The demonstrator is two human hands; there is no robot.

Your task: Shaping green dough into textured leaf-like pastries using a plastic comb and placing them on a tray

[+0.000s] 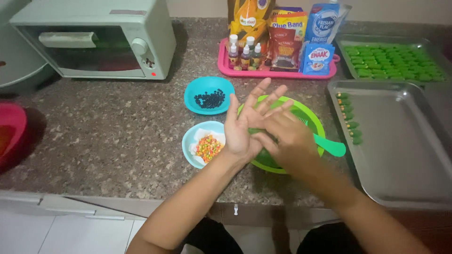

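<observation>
Head view of a speckled stone counter (117,136). The left hand (242,124) is held open above the green bowl (308,117), palm up and fingers spread. The right hand (287,136) lies across that palm with its fingers curled, pressing a piece of green dough (258,132) between the two hands; only a dark green edge of the dough shows, so its shape cannot be told. The green bowl has a handle pointing right and sits just beside a steel tray (400,160), which carries a short column of small green dough pieces (348,117) along its left edge. A second tray (393,59) behind it is filled with rows of similar pieces. Left of the hands stand a blue bowl of dark beads (209,96) and a blue bowl of coloured sprinkles (205,146). A toaster oven (99,40) and a pink tray of bottles and packets (278,70) stand at the back.
</observation>
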